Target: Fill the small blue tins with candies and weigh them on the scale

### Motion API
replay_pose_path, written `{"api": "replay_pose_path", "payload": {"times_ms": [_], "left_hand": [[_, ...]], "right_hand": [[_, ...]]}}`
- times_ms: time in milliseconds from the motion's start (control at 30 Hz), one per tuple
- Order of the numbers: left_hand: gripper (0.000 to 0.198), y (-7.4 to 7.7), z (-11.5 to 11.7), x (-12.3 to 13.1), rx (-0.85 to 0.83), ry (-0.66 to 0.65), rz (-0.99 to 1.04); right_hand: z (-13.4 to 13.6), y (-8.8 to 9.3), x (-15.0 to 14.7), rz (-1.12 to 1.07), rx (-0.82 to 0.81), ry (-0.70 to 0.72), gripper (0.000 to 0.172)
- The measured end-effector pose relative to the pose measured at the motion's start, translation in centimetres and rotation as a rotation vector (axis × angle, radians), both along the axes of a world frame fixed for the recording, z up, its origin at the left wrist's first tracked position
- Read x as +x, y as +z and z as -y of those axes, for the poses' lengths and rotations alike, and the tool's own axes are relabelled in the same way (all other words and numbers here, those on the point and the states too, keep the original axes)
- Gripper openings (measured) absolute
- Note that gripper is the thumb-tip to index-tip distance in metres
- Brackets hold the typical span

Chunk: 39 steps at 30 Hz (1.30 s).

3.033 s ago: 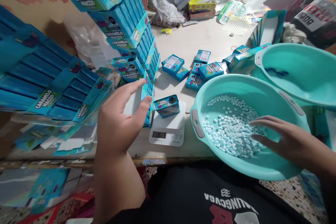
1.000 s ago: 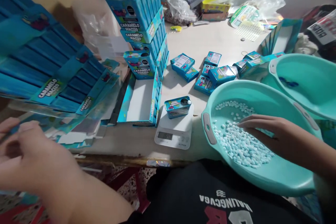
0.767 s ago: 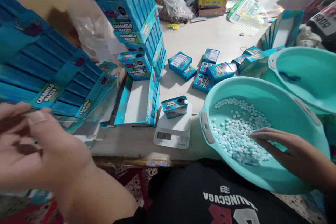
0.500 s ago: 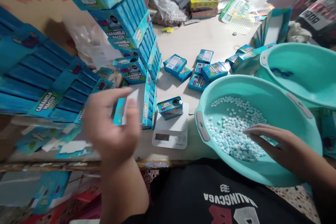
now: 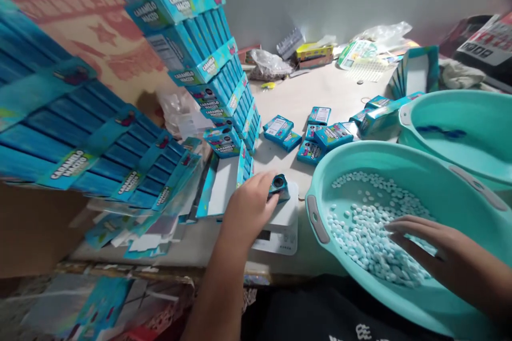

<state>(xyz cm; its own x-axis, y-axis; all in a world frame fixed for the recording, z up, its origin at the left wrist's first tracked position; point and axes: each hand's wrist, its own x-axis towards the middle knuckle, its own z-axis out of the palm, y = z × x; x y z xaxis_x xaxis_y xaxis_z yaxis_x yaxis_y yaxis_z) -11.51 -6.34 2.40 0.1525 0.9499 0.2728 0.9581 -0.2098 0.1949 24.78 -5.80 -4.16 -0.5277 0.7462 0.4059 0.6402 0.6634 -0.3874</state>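
Note:
My left hand [image 5: 251, 201] has its fingers round a small blue candy box [image 5: 281, 187], which stands on a white digital scale [image 5: 286, 234]. A round dark hole shows in the box's upper side. My left hand partly covers the scale's display. My right hand [image 5: 436, 248] hovers over or touches white candies [image 5: 372, 234] in a turquoise basin [image 5: 452, 287]; its fingers are stretched out and slightly apart, with nothing visible in them. An open tray [image 5: 224, 184] with a white inside and a row of blue boxes lies left of the scale.
Tall stacks of blue candy boxes [image 5: 208, 66] rise at the left. Several loose boxes [image 5: 334, 136] lie behind the scale. A second turquoise basin [image 5: 484, 122] stands at the right. Plastic bags [image 5: 270, 63] and a yellow box [image 5: 314, 55] are at the back, cardboard scraps [image 5: 150, 237] at the front left.
My left hand has moved right from beside the scale and taken hold of the box on it. My right hand stays at the candies. The whole view has shifted.

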Motion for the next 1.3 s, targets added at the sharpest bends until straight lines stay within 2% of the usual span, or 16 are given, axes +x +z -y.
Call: {"api": "replay_pose_path", "payload": {"times_ms": [67, 200, 300, 400, 500, 567, 667, 800, 933, 1033, 1200, 1233, 1300], "left_hand": [[0.059, 0.4, -0.1, 0.3, -0.067, 0.017, -0.035], [0.043, 2.5, -0.1, 0.0, -0.165, -0.089, -0.054], [0.047, 5.6, 0.1, -1.7, -0.051, -0.129, 0.007], [0.049, 9.2, -0.5, -4.4, 0.088, -0.066, 0.015], [0.048, 11.9, -2.5, -7.2, 0.071, 0.006, -0.029], [0.051, 12.8, -4.2, -8.9, 0.011, 0.042, -0.047], [0.056, 12.9, -6.5, -10.9, -0.068, 0.103, -0.054], [0.064, 12.1, -8.2, -12.1, -0.133, 0.147, -0.052], [0.062, 11.3, -8.3, -12.2, -0.138, 0.138, -0.001], [0.061, 10.6, -7.8, -12.3, -0.123, 0.157, 0.112], [0.057, 8.5, -7.5, -13.3, -0.057, 0.183, 0.268], [0.058, 8.0, -7.6, -13.5, -0.016, 0.179, 0.290], [0.074, 7.0, -7.8, -13.8, 0.061, 0.173, 0.372]], "right_hand": [[-0.1, -0.5, 0.1, -0.024, 0.003, 0.000, 0.032], [-0.1, -1.3, 0.3, -0.054, -0.023, -0.012, 0.031], [0.0, -1.1, 0.2, -0.047, -0.090, -0.033, 0.030], [0.1, -0.5, -0.1, -0.052, -0.161, -0.019, 0.032], [0.1, -0.2, -0.3, -0.085, -0.157, -0.005, 0.034], [0.0, -0.4, -0.4, -0.082, -0.176, -0.021, 0.034], [0.1, -0.8, -0.4, -0.053, -0.278, -0.057, 0.035], [0.2, -0.5, -0.5, -0.030, -0.386, -0.054, 0.039], [0.3, -0.1, -0.7, -0.018, -0.394, -0.072, 0.039], [0.3, -0.3, -0.8, -0.036, -0.360, -0.093, 0.037], [0.3, -1.0, -0.8, -0.031, -0.335, -0.111, 0.034], [0.3, -1.0, -0.8, -0.032, -0.329, -0.111, 0.034], [0.3, -1.0, -0.8, -0.034, -0.323, -0.112, 0.033]]}}
